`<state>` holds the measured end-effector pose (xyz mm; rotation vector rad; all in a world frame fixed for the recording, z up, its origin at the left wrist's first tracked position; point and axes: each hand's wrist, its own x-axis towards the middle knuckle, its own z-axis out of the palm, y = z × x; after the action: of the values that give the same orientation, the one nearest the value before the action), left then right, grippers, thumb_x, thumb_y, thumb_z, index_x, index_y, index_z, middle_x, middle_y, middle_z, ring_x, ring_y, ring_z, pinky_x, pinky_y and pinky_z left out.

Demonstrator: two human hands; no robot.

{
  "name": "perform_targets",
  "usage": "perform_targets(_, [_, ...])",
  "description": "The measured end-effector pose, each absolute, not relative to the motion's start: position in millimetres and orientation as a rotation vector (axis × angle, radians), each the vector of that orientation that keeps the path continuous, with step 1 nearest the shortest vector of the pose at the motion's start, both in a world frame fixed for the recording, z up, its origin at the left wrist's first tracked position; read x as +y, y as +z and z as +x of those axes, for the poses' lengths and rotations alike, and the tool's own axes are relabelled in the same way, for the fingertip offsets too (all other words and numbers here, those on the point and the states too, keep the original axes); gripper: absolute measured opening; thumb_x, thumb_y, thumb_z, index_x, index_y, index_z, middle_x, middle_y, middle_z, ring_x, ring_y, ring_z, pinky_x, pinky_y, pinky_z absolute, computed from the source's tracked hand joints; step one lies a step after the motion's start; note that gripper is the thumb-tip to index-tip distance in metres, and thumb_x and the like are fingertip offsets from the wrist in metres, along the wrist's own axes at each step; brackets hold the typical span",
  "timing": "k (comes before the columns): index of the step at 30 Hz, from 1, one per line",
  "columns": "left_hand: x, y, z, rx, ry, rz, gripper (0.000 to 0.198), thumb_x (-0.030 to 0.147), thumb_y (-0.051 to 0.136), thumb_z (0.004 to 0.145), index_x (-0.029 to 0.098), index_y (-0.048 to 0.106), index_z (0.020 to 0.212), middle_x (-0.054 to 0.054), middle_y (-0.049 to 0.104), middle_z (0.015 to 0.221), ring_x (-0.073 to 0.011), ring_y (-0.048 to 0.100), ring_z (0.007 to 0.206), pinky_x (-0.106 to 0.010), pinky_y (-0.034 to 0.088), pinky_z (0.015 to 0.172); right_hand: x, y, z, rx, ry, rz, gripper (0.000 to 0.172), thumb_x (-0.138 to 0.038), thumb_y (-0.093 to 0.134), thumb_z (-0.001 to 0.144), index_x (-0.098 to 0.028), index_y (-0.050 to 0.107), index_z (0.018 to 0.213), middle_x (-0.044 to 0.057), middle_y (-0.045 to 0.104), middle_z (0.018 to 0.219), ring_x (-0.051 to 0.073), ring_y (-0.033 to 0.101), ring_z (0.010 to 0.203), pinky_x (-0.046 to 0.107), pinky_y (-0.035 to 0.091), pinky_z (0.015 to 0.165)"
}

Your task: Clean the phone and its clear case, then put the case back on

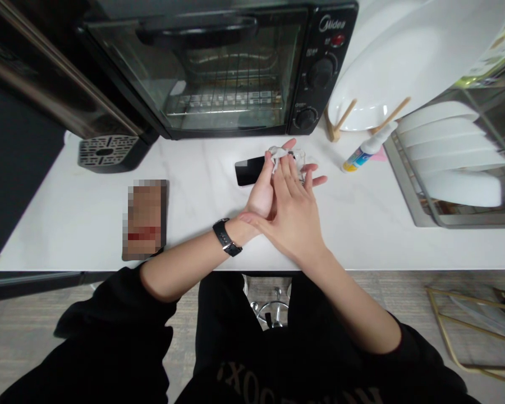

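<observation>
Both my hands meet over the white counter (88, 219). My left hand (261, 193), with a black watch (226, 237) on its wrist, is turned palm-up and cradles a small clear plastic object (302, 164), thumb and fingers curled round it. My right hand (297, 216) lies across the left palm with its fingers flat and together. Its fingertips rest on a crumpled white wipe (279, 152) lying on the clear object. A black phone (249, 171) lies on the counter just left of my hands.
A black toaster oven (235, 67) stands at the back. A small spray bottle (364, 152) lies to the right, near white plates (408, 50) and a dish rack (408, 179). A blurred flat item (145, 219) sits at the front left, and a black grille (105, 151) beyond it.
</observation>
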<state>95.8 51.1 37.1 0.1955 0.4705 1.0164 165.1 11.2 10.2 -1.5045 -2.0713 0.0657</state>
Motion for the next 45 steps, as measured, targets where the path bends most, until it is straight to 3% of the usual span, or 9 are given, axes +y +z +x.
perform_targets(4, [51,33,84,0.483,0.967,0.345,0.064,0.069,0.025,0.112,0.048,0.024,0.172,-0.003,0.06,0.162,-0.0371,0.051,0.157,-0.065,0.048,0.123,2,14,166,-2.079,0.189,-1.423,0.115,-0.091,0.034,0.096,0.004,0.044,0.161,0.027,0.046,0.17,0.038,0.037,0.166,0.064,0.02,0.139])
perform_targets(8, [56,25,73,0.469,0.989,0.447,0.064,0.068,0.03,0.111,0.046,0.031,0.171,-0.005,0.073,0.143,-0.0353,0.058,0.151,-0.063,0.046,0.125,-14,7,170,-2.119,0.191,-1.346,0.117,-0.094,0.044,0.091,0.003,0.05,0.157,0.028,0.049,0.167,0.037,0.042,0.163,0.062,0.019,0.14])
perform_targets(14, [63,21,69,0.435,1.024,0.418,0.067,0.071,0.033,0.109,0.043,0.036,0.169,-0.006,0.066,0.154,-0.0348,0.054,0.154,-0.062,0.036,0.131,-51,-3,176,-2.131,0.188,-1.304,0.109,-0.089,0.05,0.092,0.002,0.056,0.152,0.028,0.06,0.158,0.038,0.052,0.157,0.064,0.03,0.136])
perform_targets(18, [63,21,70,0.432,1.009,0.411,0.065,0.071,0.034,0.109,0.045,0.037,0.168,-0.003,0.062,0.159,-0.0334,0.052,0.157,-0.061,0.031,0.133,-74,-1,172,-2.151,0.136,-1.409,0.108,-0.087,0.049,0.095,0.003,0.052,0.154,0.026,0.058,0.161,0.036,0.052,0.157,0.06,0.024,0.138])
perform_targets(24, [57,23,73,0.484,1.05,0.47,0.063,0.07,0.033,0.11,0.042,0.042,0.166,-0.006,0.07,0.145,-0.0335,0.059,0.15,-0.06,0.039,0.129,-76,-6,166,-2.088,0.041,-1.633,0.11,-0.086,0.04,0.098,0.008,0.049,0.154,0.034,0.058,0.157,0.044,0.056,0.152,0.069,0.021,0.135])
perform_targets(36, [58,25,73,0.493,1.065,0.433,0.059,0.067,0.033,0.112,0.043,0.046,0.164,-0.004,0.068,0.149,-0.0375,0.053,0.154,-0.057,0.053,0.117,-47,-2,161,-2.032,0.104,-1.628,0.111,-0.085,0.034,0.1,0.009,0.045,0.158,0.035,0.048,0.166,0.042,0.047,0.159,0.065,0.021,0.137])
perform_targets(42, [56,28,79,0.476,1.047,0.227,0.056,0.064,0.042,0.111,0.049,0.042,0.165,0.0,0.063,0.157,-0.0407,0.046,0.159,-0.069,0.047,0.121,-22,6,160,-2.056,0.107,-1.643,0.112,-0.085,0.037,0.1,0.009,0.039,0.161,0.035,0.043,0.168,0.041,0.04,0.164,0.064,0.021,0.138])
perform_targets(45, [57,24,84,0.472,1.041,0.233,0.059,0.062,0.04,0.113,0.045,0.037,0.169,-0.003,0.063,0.158,-0.0387,0.05,0.157,-0.067,0.046,0.124,-8,9,161,-2.044,0.122,-1.645,0.111,-0.084,0.034,0.101,0.01,0.039,0.16,0.036,0.041,0.169,0.041,0.039,0.164,0.065,0.019,0.138])
